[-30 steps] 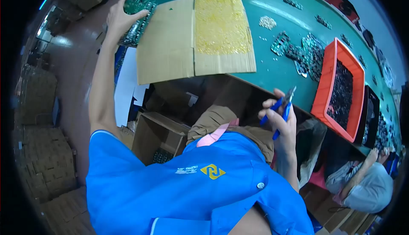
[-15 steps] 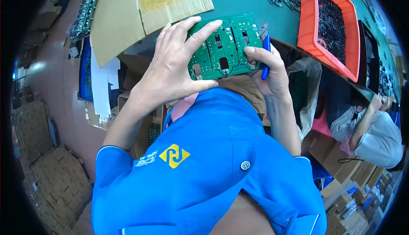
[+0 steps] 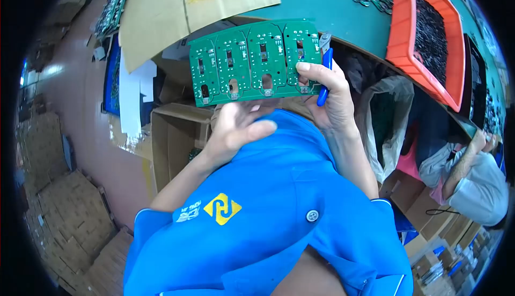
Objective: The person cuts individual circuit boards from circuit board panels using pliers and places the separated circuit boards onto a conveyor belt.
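Observation:
A green circuit board panel (image 3: 252, 65), made up of several joined boards with slots and oval holes, is held up over the table's near edge. My right hand (image 3: 335, 97) grips its right end, the thumb on the top face. Tucked in that same hand is a pair of blue-handled cutters (image 3: 326, 73), metal jaws pointing up beside the panel. Under the panel's lower left edge is my left hand (image 3: 233, 132), slightly blurred, thumb stretched out and apart from the fingers. It grips nothing visible, and its fingertips are partly hidden near the edge.
A red-orange bin (image 3: 399, 33) of small black parts stands on the green table (image 3: 316, 6). Cardboard (image 3: 153, 22) with yellow bits lies at the left. Below are an open box (image 3: 179, 119) and a lined bag (image 3: 378, 135). Another person (image 3: 466, 172) works at right.
My left hand has let go of the panel's left part and dropped below it, uncovering the left boards. The panel has shifted left in my right hand, which still holds the cutters.

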### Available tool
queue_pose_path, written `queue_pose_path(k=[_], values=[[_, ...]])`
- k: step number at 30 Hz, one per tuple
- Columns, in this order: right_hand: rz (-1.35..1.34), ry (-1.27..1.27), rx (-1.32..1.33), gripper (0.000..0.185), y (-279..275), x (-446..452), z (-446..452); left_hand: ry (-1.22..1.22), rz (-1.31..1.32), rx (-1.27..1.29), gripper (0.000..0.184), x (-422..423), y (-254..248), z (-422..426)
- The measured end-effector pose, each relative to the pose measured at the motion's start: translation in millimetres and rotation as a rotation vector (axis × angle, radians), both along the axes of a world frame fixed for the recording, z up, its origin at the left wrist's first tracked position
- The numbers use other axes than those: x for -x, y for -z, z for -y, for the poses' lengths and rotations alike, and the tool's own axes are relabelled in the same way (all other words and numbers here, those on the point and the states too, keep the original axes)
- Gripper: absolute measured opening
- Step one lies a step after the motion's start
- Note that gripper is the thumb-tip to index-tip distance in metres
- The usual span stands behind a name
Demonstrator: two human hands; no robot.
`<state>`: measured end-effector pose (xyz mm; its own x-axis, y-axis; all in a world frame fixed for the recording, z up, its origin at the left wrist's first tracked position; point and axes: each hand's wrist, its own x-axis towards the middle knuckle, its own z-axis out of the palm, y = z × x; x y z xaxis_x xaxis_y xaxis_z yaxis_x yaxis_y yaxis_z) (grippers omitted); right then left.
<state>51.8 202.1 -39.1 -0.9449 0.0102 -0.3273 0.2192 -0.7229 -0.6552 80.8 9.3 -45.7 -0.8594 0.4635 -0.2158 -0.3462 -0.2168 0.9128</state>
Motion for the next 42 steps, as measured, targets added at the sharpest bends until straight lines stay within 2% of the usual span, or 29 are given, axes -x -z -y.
queue_pose_path(k=[1,3,4,8,9,13,14,18,24,34,38,42], values=[[-0.006,-0.023,0.003,0.023,-0.6,0.3,6.4,-0.016,0.001,0.003,0.048,2.6,3.4,-11.9],[-0.01,-0.06,0.027,0.028,0.1,4.1,1.2,-0.256,0.12,-0.28,0.053,11.8,5.9,-40.6],[-0.013,-0.073,0.023,0.028,-1.1,4.2,1.6,-0.268,0.116,-0.285,0.053,14.5,2.5,-39.8],[-0.103,-0.118,-0.409,0.044,-14.5,1.5,-1.5,-0.449,0.303,-0.323,0.045,30.7,-28.2,-21.4],[-0.098,-0.123,-0.407,0.044,-16.6,1.0,-5.9,-0.454,0.308,-0.321,0.045,31.4,-28.0,-14.5],[-0.459,-0.302,-1.385,0.058,-26.3,1.5,-33.1,-0.444,0.243,-0.085,0.04,30.0,-23.4,14.7],[-0.452,-0.314,-1.384,0.058,-28.0,2.6,-33.2,-0.449,0.255,-0.085,0.04,29.7,-21.9,18.3],[-0.76,-0.462,-1.688,0.06,-32.4,10.3,-33.0,-0.499,0.266,-0.047,0.036,30.8,-20.2,26.6],[-0.836,-0.58,-1.734,0.06,-34.8,20.8,-26.2,-0.499,0.184,-0.036,0.024,31.6,-16.4,28.4],[-0.856,-0.648,-1.797,0.057,-31.8,24.1,-25.4,-0.445,0.056,0.069,0.027,36.7,-16.9,26.8],[-0.827,-0.685,-1.807,0.058,-31.2,25.2,-25.2,-0.416,0.041,0.125,0.037,37.5,-20.9,26.2],[-0.827,-0.664,-1.814,0.059,-28.8,25.9,-25.0,-0.418,0.007,0.167,0.038,38.6,-21.3,24.3]])
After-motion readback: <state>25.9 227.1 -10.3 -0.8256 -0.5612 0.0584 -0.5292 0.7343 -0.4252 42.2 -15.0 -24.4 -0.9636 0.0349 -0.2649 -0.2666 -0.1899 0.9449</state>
